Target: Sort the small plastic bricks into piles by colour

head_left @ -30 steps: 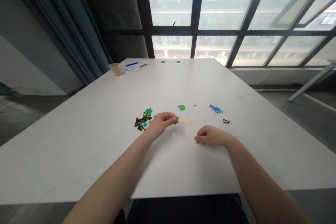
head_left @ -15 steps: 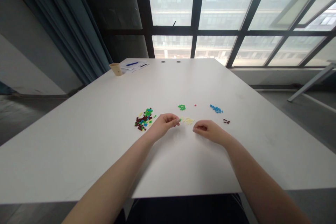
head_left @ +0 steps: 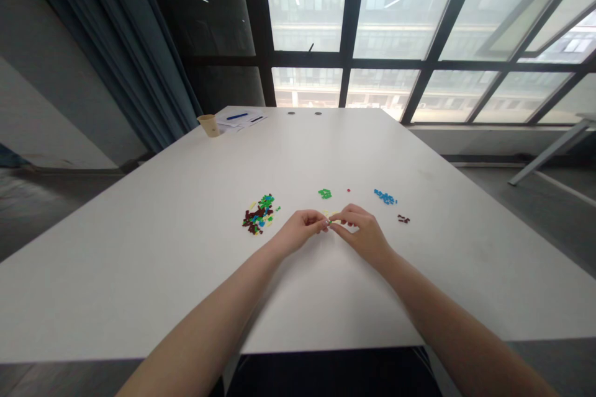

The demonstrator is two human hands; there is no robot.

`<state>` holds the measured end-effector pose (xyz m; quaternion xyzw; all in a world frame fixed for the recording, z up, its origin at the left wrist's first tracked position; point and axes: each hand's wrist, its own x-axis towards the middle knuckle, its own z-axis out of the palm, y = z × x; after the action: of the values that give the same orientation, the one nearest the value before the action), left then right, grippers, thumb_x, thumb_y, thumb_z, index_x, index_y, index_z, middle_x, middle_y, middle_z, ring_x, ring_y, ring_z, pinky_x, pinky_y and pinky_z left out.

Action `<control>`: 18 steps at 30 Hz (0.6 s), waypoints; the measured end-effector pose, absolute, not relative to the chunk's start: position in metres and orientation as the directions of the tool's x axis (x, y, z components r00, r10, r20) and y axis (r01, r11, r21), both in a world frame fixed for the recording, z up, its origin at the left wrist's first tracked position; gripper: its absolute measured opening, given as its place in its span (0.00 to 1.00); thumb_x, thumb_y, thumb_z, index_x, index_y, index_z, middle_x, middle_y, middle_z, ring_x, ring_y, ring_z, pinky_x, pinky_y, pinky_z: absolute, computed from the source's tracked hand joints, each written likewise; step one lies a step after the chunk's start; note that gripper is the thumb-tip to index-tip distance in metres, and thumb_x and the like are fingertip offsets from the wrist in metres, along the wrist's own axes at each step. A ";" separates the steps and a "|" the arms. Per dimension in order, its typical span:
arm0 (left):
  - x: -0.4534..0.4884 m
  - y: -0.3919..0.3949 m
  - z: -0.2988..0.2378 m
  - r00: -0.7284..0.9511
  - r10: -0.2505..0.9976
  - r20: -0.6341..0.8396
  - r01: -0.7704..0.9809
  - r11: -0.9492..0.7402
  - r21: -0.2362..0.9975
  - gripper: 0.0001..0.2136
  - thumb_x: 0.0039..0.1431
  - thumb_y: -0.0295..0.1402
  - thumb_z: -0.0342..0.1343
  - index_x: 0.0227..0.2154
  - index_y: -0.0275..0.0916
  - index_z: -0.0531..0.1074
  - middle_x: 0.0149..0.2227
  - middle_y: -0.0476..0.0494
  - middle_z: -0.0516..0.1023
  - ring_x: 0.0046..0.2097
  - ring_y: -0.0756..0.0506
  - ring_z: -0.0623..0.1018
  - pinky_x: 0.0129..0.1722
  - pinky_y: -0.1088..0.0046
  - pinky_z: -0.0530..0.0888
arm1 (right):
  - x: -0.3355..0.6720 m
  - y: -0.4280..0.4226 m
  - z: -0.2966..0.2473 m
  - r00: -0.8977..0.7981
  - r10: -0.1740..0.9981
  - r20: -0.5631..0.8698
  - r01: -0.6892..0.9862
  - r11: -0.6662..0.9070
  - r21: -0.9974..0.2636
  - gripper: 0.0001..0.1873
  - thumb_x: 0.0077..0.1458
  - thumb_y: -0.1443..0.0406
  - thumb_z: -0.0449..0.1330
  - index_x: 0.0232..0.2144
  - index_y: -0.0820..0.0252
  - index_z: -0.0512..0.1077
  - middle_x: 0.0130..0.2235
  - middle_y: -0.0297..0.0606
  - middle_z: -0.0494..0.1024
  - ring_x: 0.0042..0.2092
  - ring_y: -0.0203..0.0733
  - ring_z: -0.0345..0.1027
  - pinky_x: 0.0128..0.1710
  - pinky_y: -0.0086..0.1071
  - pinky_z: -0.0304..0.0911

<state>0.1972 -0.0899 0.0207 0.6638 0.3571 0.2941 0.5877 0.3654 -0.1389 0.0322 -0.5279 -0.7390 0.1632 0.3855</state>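
Head view: from here I judge the step a hand-to-hand transfer. The left hand (head_left: 305, 227) pinches a green piece (head_left: 330, 222) beside the yellow pieces (head_left: 326, 213); the right hand (head_left: 362, 228) meets it, grip narrow, hold unclear. The next move calls for a secure right grip before release.

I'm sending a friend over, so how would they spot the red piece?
On the white table, find the small all-green cluster. Right of it, before the blue cluster, lies the red piece: tiny and single, whereas those neighbours are groups.
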 end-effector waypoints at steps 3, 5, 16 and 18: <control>0.195 -0.085 0.018 0.522 0.852 -0.036 0.186 -0.072 0.980 0.15 0.49 0.44 0.53 0.25 0.35 0.72 0.26 0.45 0.74 0.28 0.51 0.69 0.30 0.75 0.65 | 0.374 -0.120 0.033 -0.149 0.915 0.375 0.695 0.367 -0.618 0.09 0.51 0.63 0.56 0.33 0.57 0.75 0.31 0.36 0.71 0.31 0.34 0.62 0.34 0.28 0.58; 0.192 -0.082 0.018 0.475 0.879 -0.051 0.236 -0.071 0.969 0.14 0.50 0.43 0.51 0.25 0.35 0.72 0.26 0.46 0.74 0.28 0.51 0.69 0.30 0.75 0.65 | 0.381 -0.099 0.031 -0.130 0.929 0.347 0.755 0.319 -0.572 0.08 0.50 0.64 0.58 0.33 0.58 0.75 0.32 0.36 0.71 0.31 0.34 0.62 0.35 0.28 0.57; 0.182 -0.071 0.014 0.425 0.900 -0.095 0.282 -0.032 0.959 0.11 0.48 0.39 0.51 0.23 0.36 0.71 0.24 0.47 0.74 0.26 0.51 0.69 0.29 0.75 0.65 | 0.391 -0.022 -0.002 -0.085 0.985 0.150 0.973 0.114 -0.201 0.10 0.53 0.64 0.54 0.34 0.53 0.76 0.36 0.38 0.73 0.41 0.40 0.63 0.36 0.30 0.52; 0.180 -0.069 0.012 0.420 0.903 -0.085 0.278 -0.039 0.960 0.11 0.48 0.38 0.51 0.24 0.36 0.71 0.25 0.47 0.74 0.26 0.52 0.68 0.28 0.75 0.65 | 0.390 -0.020 -0.006 -0.094 0.981 0.170 0.974 0.126 -0.189 0.11 0.54 0.63 0.54 0.34 0.52 0.76 0.36 0.39 0.73 0.41 0.40 0.62 0.36 0.30 0.51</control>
<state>0.1804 -0.0692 0.0121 0.6571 0.4495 0.2962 0.5276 0.3898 -0.0202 -0.0060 -0.6611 -0.7393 0.0138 0.1273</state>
